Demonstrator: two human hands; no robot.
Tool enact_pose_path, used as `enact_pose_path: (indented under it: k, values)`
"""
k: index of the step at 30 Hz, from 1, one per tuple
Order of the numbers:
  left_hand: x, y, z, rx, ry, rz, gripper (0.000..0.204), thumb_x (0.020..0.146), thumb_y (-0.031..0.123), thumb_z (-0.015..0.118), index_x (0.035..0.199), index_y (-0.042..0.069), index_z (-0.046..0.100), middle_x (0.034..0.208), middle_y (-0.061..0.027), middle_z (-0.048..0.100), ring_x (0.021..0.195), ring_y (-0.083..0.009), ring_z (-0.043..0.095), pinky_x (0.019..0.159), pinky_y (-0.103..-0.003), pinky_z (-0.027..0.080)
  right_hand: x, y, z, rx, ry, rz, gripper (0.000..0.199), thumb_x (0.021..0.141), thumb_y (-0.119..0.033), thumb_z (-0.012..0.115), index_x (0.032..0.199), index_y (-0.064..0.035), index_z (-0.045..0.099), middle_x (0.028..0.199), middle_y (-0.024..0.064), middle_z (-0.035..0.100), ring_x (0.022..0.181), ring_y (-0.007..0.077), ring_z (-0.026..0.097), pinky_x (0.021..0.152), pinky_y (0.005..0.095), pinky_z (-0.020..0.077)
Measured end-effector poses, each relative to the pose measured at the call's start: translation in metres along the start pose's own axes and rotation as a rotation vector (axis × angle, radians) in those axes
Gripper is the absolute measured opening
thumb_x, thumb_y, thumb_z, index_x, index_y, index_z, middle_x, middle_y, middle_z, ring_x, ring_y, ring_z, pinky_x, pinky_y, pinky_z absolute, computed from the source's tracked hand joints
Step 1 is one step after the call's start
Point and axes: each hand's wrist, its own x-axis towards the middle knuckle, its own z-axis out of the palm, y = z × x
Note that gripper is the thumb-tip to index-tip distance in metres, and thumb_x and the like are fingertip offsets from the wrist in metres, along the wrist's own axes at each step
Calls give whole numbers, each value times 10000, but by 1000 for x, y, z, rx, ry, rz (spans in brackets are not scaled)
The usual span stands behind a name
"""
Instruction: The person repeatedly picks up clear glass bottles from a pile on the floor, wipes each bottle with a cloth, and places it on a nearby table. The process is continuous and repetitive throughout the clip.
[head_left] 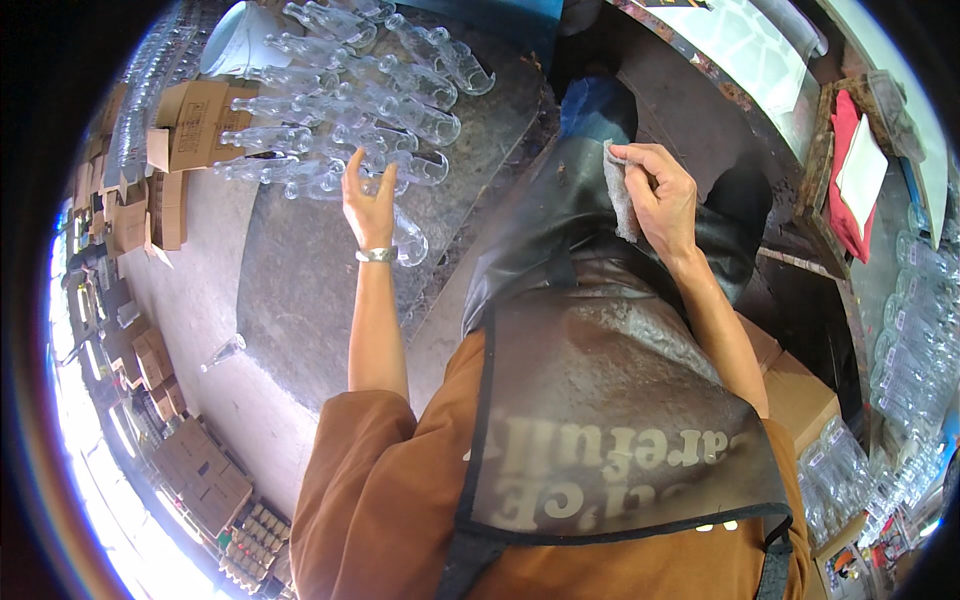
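My left hand (370, 208), with a metal band at its wrist, is stretched out with thumb and fingers apart and nothing visible between them. It is at the near edge of a pile of clear glass bottles (400, 110) lying on their sides; whether the fingertips touch one I cannot tell. Just right of the hand, the base end of one bottle (410, 240) shows, the rest hidden behind the hand. Over my lap my right hand (662, 195) pinches a folded grey cloth (619, 195) between thumb and fingers. A dark apron (600, 390) covers my front.
Under the bottles lies a dark mat (300, 290). A single bottle (223, 353) rests on the floor at left. Cardboard boxes (195, 120) and a white bucket (240, 45) stand far left. At right are a red cloth (848, 180) and more bottles (910, 340).
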Motion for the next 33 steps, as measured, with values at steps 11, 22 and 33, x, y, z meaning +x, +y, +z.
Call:
enact_pose_path:
  k: [11,22,33]
  values:
    - [28,153,-23,-1362,-509,-350,227,1007,213,591,1079,-2,598,671,29,394,557,-61,357,494,-204,339,0,-8,-16,445,-105,379,250,935,-83,564,1116,8,711,950,34,713,818,68,621,755,217,493]
    - [4,197,108,-1868,-1250,-493,362,1026,405,529,890,69,508,608,29,398,541,-82,396,512,-237,381,-20,-47,-32,102,-55,-257,264,876,57,530,1069,-2,701,1102,123,667,909,165,660,769,255,519]
    - [0,194,121,-1658,-1175,-526,396,1012,459,538,833,105,552,602,27,391,549,-96,404,496,-234,378,-23,-51,-8,-156,-26,-507,367,675,45,707,1030,-46,687,1050,107,627,926,272,643,712,347,561]
